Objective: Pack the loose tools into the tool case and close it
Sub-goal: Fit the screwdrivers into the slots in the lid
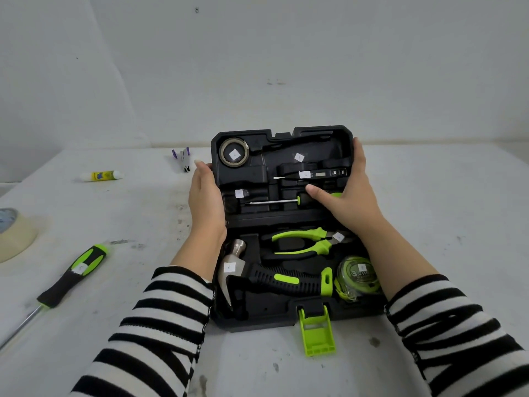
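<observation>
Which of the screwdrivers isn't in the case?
The green-and-black screwdriver lying on the table, left of the case; the two slimmer ones sit in its lid.

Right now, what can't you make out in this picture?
Head view only:
Green-and-black screwdriver handle in the black plastic case lid: mostly under the right hand.
White paper stickers: marks too small.
Beige tape roll: cut by the left edge.
</observation>
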The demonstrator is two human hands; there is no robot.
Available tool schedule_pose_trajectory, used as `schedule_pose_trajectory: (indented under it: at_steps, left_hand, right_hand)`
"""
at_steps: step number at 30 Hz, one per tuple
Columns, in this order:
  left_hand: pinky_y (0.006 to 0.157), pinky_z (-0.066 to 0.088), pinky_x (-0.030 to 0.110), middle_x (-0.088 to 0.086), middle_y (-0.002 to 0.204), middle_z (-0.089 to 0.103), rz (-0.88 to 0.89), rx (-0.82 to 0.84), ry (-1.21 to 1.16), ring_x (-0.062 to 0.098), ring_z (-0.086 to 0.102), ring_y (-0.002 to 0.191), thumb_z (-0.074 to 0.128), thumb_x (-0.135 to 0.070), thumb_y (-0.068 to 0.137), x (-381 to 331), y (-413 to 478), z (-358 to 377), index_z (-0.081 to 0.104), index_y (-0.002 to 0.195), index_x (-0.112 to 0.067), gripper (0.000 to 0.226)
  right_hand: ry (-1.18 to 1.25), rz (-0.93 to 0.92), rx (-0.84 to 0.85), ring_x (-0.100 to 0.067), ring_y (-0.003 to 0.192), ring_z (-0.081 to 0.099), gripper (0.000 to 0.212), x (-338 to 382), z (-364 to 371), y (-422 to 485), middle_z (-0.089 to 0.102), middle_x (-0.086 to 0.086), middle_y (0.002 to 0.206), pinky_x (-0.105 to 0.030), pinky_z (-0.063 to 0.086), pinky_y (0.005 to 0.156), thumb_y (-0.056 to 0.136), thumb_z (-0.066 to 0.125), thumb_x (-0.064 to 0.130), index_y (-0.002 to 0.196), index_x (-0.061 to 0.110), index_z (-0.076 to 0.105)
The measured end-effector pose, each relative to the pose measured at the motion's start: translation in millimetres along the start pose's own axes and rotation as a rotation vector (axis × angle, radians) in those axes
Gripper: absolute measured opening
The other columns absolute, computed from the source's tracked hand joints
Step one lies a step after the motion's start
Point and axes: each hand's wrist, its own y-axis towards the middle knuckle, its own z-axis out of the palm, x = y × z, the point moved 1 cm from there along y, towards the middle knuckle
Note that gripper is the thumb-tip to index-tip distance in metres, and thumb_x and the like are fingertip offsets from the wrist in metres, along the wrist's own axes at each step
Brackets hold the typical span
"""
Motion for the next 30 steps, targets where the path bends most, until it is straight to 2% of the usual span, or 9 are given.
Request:
schedule_pose_trajectory:
  at_steps: [4,7,9,12,15,18,23,27,30]
  left_hand:
    - [0.109,0.037,0.043,-0.006,0.138,0.053,-0.003,0.012,0.033,0.016,0.048,0.129,0.028,-0.084,0.059,-2,-4,1,0.05,0.134,-0.03,0.095]
    - [0.11,0.036,0.043,-0.007,0.139,0.052,-0.017,0.01,0.043,0.016,0.047,0.13,0.024,-0.088,0.056,-3,-5,1,0.048,0.136,-0.031,0.101]
    - [0.11,0.036,0.044,-0.008,0.139,0.052,-0.045,0.014,0.037,0.017,0.047,0.13,0.021,-0.092,0.052,0,-2,1,0.049,0.136,-0.033,0.106]
    - [0.109,0.036,0.046,-0.007,0.138,0.053,-0.083,0.015,0.044,0.019,0.048,0.129,0.018,-0.096,0.049,4,2,2,0.05,0.135,-0.033,0.111]
    - [0.108,0.037,0.046,-0.007,0.137,0.054,-0.088,0.02,0.081,0.019,0.049,0.128,0.016,-0.099,0.046,9,7,3,0.053,0.132,-0.034,0.114]
    - [0.108,0.037,0.047,-0.008,0.137,0.054,-0.09,0.019,0.112,0.02,0.049,0.128,0.014,-0.103,0.04,9,7,4,0.053,0.131,-0.035,0.121]
    - [0.109,0.035,0.046,-0.003,0.138,0.053,-0.096,0.013,0.162,0.022,0.047,0.129,0.007,-0.097,0.048,-1,-3,8,0.049,0.137,-0.029,0.119]
    - [0.111,0.031,0.047,-0.002,0.141,0.05,-0.089,0.007,0.18,0.022,0.043,0.133,0.006,-0.097,0.053,1,0,10,0.046,0.139,-0.029,0.117]
    - [0.112,0.03,0.045,-0.001,0.141,0.049,-0.076,-0.007,0.209,0.023,0.042,0.133,0.007,-0.092,0.064,-7,-6,10,0.046,0.139,-0.026,0.107]
  right_hand:
    - [-0.041,-0.003,-0.006,-0.024,0.126,0.046,0.11,2,0,-1,0.04,-0.009,0.142,-0.029,0.036,0.095,0.074,0.075,0.049,0.152,0.036,-0.001]
    - [-0.179,-0.021,-0.057,-0.026,0.122,0.041,0.095,10,1,-6,0.038,-0.011,0.133,-0.03,0.034,0.094,0.073,0.073,0.055,0.148,0.041,0.018]
    - [-0.43,-0.179,-0.151,-0.03,0.128,0.032,0.072,17,0,-7,0.036,-0.011,0.134,-0.039,0.033,0.1,0.069,0.071,0.061,0.133,0.04,0.044]
    - [-0.643,-0.451,-0.138,-0.029,0.118,0.044,0.044,26,5,-7,0.05,-0.002,0.12,-0.04,0.029,0.097,0.063,0.068,0.069,0.09,0.035,0.067]
    - [-0.655,-0.473,0.054,-0.026,0.105,0.052,0.033,32,14,-9,0.059,0.005,0.102,-0.038,0.032,0.091,0.067,0.069,0.064,0.084,0.035,0.073]
    - [-0.713,-0.541,0.145,-0.028,0.105,0.052,0.027,37,26,-11,0.059,0.001,0.108,-0.041,0.035,0.088,0.079,0.064,0.053,0.099,0.038,0.075]
    - [-0.713,-0.509,0.215,-0.025,0.112,0.043,0.03,46,40,-9,0.051,0.0,0.116,-0.039,0.032,0.093,0.089,0.053,0.054,0.1,0.036,0.075]
    - [-0.585,-0.447,0.172,-0.023,0.109,0.046,0.024,43,50,-12,0.053,0.001,0.111,-0.034,0.032,0.091,0.089,0.061,0.044,0.097,0.027,0.076]
    - [-0.436,-0.526,0.05,-0.025,0.09,0.056,0.021,45,50,-15,0.061,-0.001,0.092,-0.03,0.034,0.078,0.087,0.061,0.036,0.088,0.022,0.076]
